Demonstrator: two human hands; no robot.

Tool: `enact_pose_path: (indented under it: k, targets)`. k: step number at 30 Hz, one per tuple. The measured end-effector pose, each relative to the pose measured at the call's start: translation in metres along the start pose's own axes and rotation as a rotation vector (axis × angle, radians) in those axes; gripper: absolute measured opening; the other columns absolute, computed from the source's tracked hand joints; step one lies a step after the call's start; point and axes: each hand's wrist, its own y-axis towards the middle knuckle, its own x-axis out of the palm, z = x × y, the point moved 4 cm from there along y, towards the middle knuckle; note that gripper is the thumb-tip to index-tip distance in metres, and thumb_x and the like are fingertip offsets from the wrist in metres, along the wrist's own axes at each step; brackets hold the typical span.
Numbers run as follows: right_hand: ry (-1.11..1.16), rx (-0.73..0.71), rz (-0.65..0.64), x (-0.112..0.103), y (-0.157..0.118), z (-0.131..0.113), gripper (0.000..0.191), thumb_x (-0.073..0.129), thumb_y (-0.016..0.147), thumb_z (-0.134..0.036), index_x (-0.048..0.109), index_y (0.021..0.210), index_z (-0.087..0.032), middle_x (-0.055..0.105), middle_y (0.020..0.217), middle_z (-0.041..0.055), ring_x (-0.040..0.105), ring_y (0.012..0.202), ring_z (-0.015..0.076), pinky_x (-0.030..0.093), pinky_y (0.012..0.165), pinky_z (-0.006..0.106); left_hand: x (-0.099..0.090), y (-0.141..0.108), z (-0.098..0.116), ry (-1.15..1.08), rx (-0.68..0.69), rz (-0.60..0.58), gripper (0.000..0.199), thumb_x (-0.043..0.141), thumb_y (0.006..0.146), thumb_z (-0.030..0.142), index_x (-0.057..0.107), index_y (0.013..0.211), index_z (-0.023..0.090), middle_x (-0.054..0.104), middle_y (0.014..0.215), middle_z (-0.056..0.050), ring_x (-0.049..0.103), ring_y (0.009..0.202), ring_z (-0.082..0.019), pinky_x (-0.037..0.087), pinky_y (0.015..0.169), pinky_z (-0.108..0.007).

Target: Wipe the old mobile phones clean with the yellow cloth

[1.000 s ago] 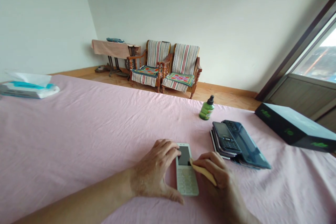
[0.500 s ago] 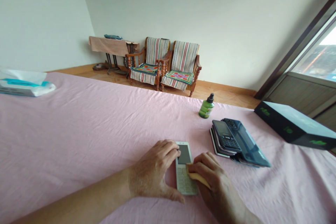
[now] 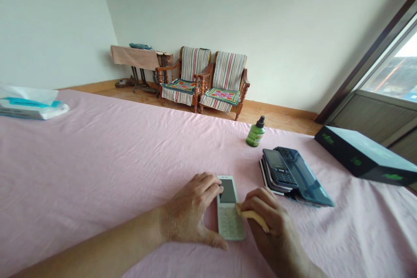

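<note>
A white keypad mobile phone (image 3: 232, 221) lies face up on the pink cloth-covered surface (image 3: 130, 156). My left hand (image 3: 192, 208) rests along its left side, fingertips on the upper left edge and thumb by the lower left corner, bracing it. Pinched in my right hand (image 3: 272, 219) is a pale yellow, soft-looking piece like a folded cloth (image 3: 256, 217). Its tip touches the phone's right edge, just below the dark screen. Part of the yellow piece is hidden behind my fingers.
Right of my hands lie stacked phones, a dark keypad phone (image 3: 279, 169) on top, beside a glossy blue slab (image 3: 306, 178). Behind them stands a green spray bottle (image 3: 255, 134). A black box (image 3: 365, 156) is at far right, a tissue pack (image 3: 32, 108) at far left.
My right hand has shifted slightly right, drawing the yellow cloth from over the keypad to the phone's right edge. My left hand and the phone have barely moved.
</note>
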Motion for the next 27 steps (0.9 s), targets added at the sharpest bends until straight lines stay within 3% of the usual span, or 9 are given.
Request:
enact_pose_path:
  k: [2,5,9,19,23,27]
  targets:
    - [-0.003,0.048,0.045,-0.001,0.000,0.006,0.019,0.046,0.086,-0.009,0.061,0.081,-0.020,0.057,0.081,0.0058,0.052,0.076,0.0192,0.043,0.064,0.031,0.000,0.000,-0.001,0.003,-0.001,-0.005,0.082,0.069,0.059,0.074,0.060,0.111,0.011,0.059,0.108,-0.015,0.053,0.102,-0.033,0.042,0.093,-0.048]
    - [0.003,0.080,-0.002,0.003,-0.001,0.010,0.018,0.050,0.084,-0.009,0.063,0.080,-0.021,0.057,0.081,0.0055,0.052,0.077,0.0196,0.044,0.065,0.031,0.001,-0.001,-0.001,-0.002,0.000,0.004,0.082,0.068,0.059,0.075,0.060,0.111,0.012,0.058,0.109,-0.014,0.053,0.102,-0.033,0.042,0.093,-0.048]
    - [0.005,0.078,-0.063,0.009,-0.002,0.009,0.019,0.050,0.085,-0.008,0.065,0.082,-0.020,0.057,0.080,0.0055,0.052,0.078,0.0198,0.043,0.066,0.032,0.001,0.000,-0.001,0.001,0.004,0.008,0.081,0.069,0.059,0.075,0.060,0.111,0.013,0.059,0.109,-0.014,0.053,0.102,-0.032,0.042,0.094,-0.048]
    - [0.002,0.067,-0.054,0.010,0.002,0.000,0.020,0.052,0.083,-0.008,0.067,0.081,-0.022,0.058,0.078,0.0047,0.053,0.075,0.0197,0.041,0.066,0.032,0.000,0.000,0.000,0.019,0.001,-0.006,0.082,0.072,0.058,0.072,0.060,0.111,0.010,0.059,0.108,-0.015,0.053,0.100,-0.032,0.043,0.093,-0.048]
    - [0.029,0.107,0.024,0.005,0.000,0.007,0.020,0.051,0.084,-0.009,0.066,0.082,-0.022,0.059,0.081,0.0054,0.054,0.077,0.0201,0.042,0.068,0.032,0.001,0.000,-0.001,0.020,-0.005,-0.004,0.081,0.072,0.058,0.071,0.060,0.110,0.010,0.059,0.108,-0.015,0.053,0.100,-0.032,0.043,0.092,-0.048]
    - [-0.011,0.091,-0.031,0.009,0.001,0.006,0.021,0.051,0.083,-0.009,0.067,0.078,-0.021,0.058,0.079,0.0053,0.052,0.076,0.0204,0.040,0.066,0.033,0.001,-0.001,-0.002,0.017,-0.002,0.002,0.082,0.072,0.058,0.071,0.059,0.112,0.011,0.059,0.108,-0.015,0.053,0.101,-0.032,0.043,0.093,-0.048]
